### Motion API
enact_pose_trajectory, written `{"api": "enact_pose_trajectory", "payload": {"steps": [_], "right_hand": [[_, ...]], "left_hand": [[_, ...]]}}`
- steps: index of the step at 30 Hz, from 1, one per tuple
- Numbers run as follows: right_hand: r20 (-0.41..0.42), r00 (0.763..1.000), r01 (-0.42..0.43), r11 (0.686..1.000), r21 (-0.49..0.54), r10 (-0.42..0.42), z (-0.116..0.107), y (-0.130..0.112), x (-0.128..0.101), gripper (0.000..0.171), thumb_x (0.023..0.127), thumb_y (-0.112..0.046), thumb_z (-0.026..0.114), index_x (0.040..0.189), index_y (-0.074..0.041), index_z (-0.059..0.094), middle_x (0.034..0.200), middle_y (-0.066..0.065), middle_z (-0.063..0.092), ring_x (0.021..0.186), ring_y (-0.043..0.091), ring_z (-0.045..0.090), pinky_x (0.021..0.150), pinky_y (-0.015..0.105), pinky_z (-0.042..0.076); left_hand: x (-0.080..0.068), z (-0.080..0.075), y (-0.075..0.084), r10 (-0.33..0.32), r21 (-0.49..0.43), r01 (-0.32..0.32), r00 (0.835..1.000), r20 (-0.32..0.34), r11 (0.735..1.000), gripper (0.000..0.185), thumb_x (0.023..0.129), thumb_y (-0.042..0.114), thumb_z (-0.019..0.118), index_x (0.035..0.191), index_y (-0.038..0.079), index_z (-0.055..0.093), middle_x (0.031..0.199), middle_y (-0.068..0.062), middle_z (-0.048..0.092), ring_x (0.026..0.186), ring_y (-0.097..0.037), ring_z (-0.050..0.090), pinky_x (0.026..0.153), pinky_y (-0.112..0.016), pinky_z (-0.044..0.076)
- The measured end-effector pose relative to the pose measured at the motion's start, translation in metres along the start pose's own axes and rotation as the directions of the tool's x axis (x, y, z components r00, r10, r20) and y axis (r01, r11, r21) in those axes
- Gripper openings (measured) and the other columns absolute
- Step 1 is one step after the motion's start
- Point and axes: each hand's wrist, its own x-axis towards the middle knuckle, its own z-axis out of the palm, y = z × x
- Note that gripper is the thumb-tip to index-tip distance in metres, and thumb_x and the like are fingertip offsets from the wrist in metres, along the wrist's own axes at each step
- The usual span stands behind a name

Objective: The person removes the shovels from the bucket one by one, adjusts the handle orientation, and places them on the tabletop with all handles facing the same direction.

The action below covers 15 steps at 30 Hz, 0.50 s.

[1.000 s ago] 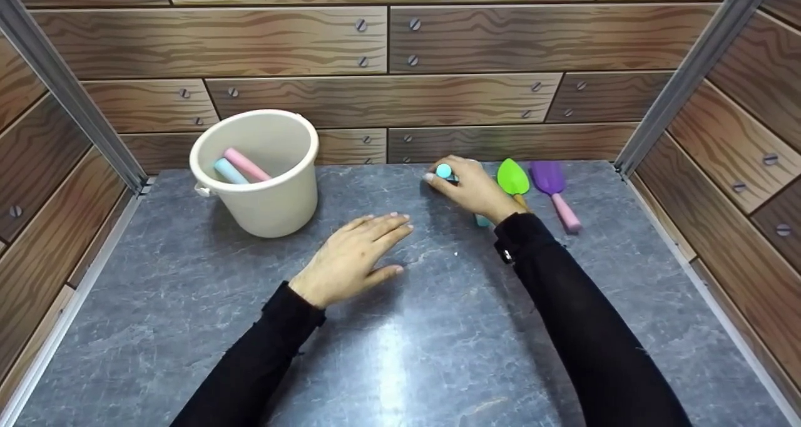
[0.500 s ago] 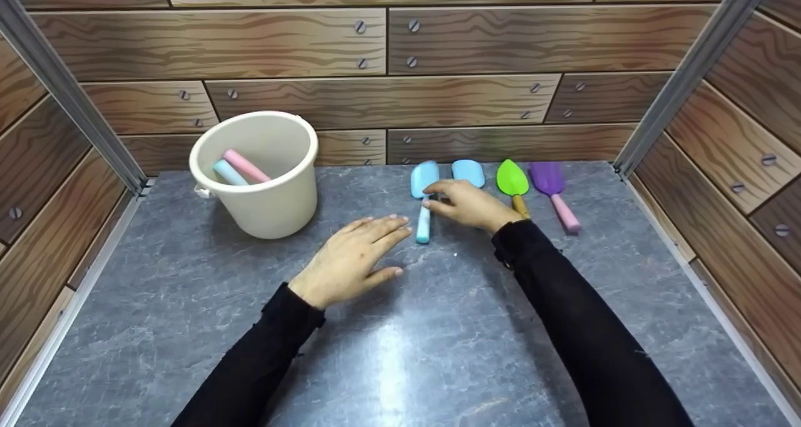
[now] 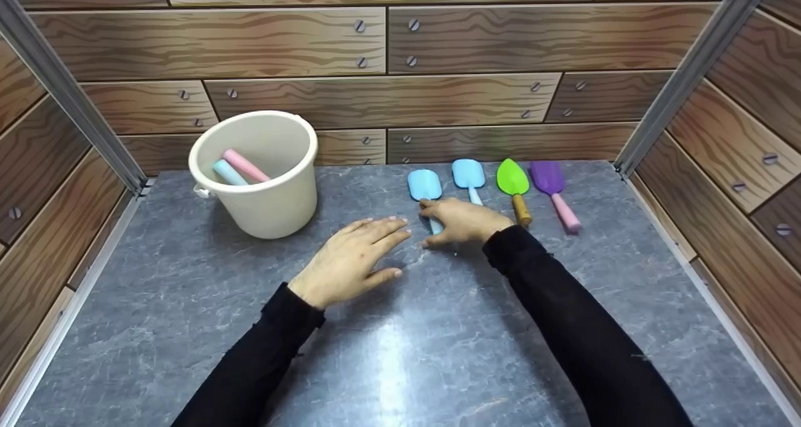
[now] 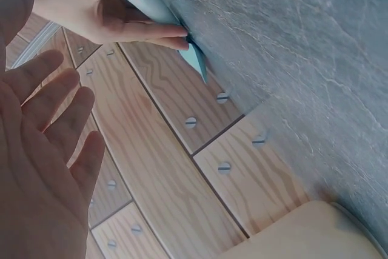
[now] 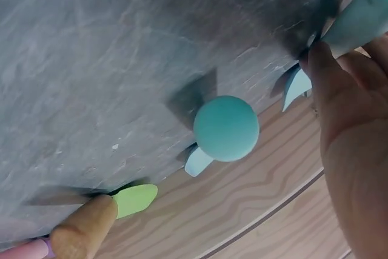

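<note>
— Four plastic toy shovels lie by the back wall; my right hand (image 3: 463, 221) pinches the leftmost light-blue plastic shovel (image 3: 425, 185) by its handle.

— Only my right-wrist view shows the neighbouring shovel's rounded teal handle end (image 5: 226, 128). Left hand (image 3: 350, 258) flat, fingers straight, on the grey marbled tabletop (image 3: 400, 352).

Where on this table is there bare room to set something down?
The near half of the grey tabletop, between the two sleeves and beside them, is bare. So is the strip between the bucket and the leftmost blue shovel. The back right is crowded with four shovels and the right hand.
</note>
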Motion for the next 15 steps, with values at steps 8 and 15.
{"api": "enact_pose_trajectory", "payload": {"steps": [8,15], "right_hand": [[0.047,0.998,-0.032,0.997,0.071,0.029,-0.0034,0.006,0.0012,0.085,0.105,-0.035,0.084,0.174,0.001,0.052,0.191,0.027,0.032,0.17,0.049,0.05,0.14,0.06,0.048],[0.098,0.995,-0.03,0.993,0.11,0.019,-0.008,0.0063,-0.001,0.085,0.109,-0.03,0.085,0.177,0.002,0.045,0.192,0.03,0.023,0.171,0.05,0.046,0.142,0.06,0.045]], "left_hand": [[0.001,0.0006,0.0,0.017,0.004,-0.017,1.0,-0.017,1.0,0.07,0.114,0.047,0.077,0.172,0.013,0.059,0.182,-0.008,0.057,0.169,-0.029,0.056,0.142,-0.057,0.046],[0.0007,0.0008,-0.0002,0.014,-0.007,-0.014,1.0,-0.005,1.0,0.07,0.114,0.047,0.077,0.172,0.012,0.058,0.181,-0.009,0.058,0.169,-0.029,0.056,0.143,-0.057,0.046]]}}
